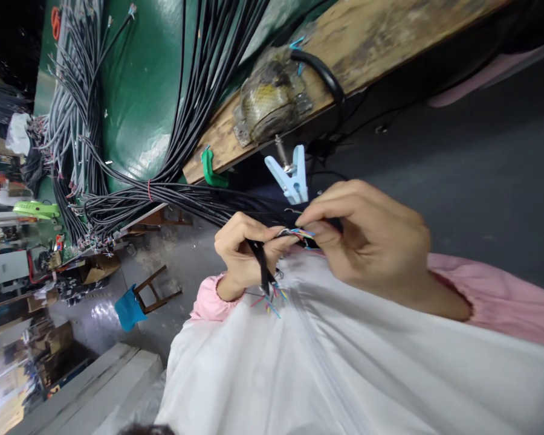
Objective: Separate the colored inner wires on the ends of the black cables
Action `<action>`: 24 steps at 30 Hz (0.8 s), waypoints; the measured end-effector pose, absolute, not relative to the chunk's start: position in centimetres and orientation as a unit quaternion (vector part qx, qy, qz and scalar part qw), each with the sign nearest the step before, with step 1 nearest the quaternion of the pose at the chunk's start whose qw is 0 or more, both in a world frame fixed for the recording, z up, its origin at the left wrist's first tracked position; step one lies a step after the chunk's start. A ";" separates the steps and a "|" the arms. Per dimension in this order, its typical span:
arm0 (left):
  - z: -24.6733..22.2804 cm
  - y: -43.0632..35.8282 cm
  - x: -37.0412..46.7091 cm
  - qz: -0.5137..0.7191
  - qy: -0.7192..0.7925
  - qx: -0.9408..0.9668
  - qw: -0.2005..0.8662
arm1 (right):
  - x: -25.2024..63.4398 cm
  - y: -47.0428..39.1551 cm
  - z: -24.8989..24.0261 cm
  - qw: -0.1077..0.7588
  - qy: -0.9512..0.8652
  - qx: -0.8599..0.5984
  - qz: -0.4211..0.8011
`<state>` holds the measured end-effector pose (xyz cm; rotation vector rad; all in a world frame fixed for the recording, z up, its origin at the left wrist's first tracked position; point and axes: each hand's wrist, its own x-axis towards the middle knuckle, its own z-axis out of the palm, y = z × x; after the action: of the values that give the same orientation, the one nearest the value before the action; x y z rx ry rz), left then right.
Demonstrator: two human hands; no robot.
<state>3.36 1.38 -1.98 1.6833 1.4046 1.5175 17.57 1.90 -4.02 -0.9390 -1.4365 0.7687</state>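
Thin coloured wires (303, 233) fan out from the end of a black cable between my two hands. My left hand (249, 248) is closed on the black cable, its thumb and forefinger pinching near the stripped end. More cable ends with coloured wires (272, 296) hang below that hand, against the white garment. My right hand (367, 235) is closed at the wires, thumb and forefinger nearly together; what lies between these fingertips is too small to tell. A light blue clip (291, 175) sits just above the hands, at a metal shaft.
Black cables (163, 192), tied with a red band, run from the green table (140, 90) toward my left hand. A motor-like device (269, 99) is mounted on the wooden board (367, 42), beside a green clamp (212, 169). A blue stool (130, 308) stands lower left.
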 end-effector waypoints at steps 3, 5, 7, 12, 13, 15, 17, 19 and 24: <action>-2.4 1.4 4.0 0.585 0.512 0.594 0.205 | 17.9 3.0 -4.8 0.565 -0.532 -0.440 0.452; -2.8 1.7 4.7 0.614 0.489 0.597 0.168 | 17.6 4.3 -5.0 0.539 -0.449 -0.414 0.580; -3.2 2.2 5.4 0.640 0.476 0.590 0.124 | 16.9 5.6 -4.8 0.508 -0.364 -0.339 0.704; -4.3 3.1 6.9 0.669 0.496 0.551 0.044 | 15.5 8.0 -3.6 0.430 -0.225 -0.197 0.852; -4.5 3.1 7.0 0.666 0.497 0.554 0.038 | 15.4 8.1 -3.6 0.421 -0.211 -0.188 0.862; -4.9 3.0 7.0 0.657 0.498 0.565 0.031 | 15.3 8.3 -3.7 0.411 -0.195 -0.181 0.872; -5.3 2.9 6.9 0.653 0.497 0.571 0.025 | 15.3 8.2 -3.9 0.410 -0.187 -0.179 0.875; -5.6 2.9 6.9 0.656 0.499 0.566 0.012 | 15.3 8.2 -4.1 0.413 -0.180 -0.180 0.874; -5.3 3.3 6.9 0.634 0.500 0.589 -0.034 | 15.1 8.2 -4.0 0.417 -0.176 -0.192 0.871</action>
<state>6.93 3.29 -5.28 1.8910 1.6062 2.0364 15.14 8.18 -4.02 -0.4815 -0.4408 2.1860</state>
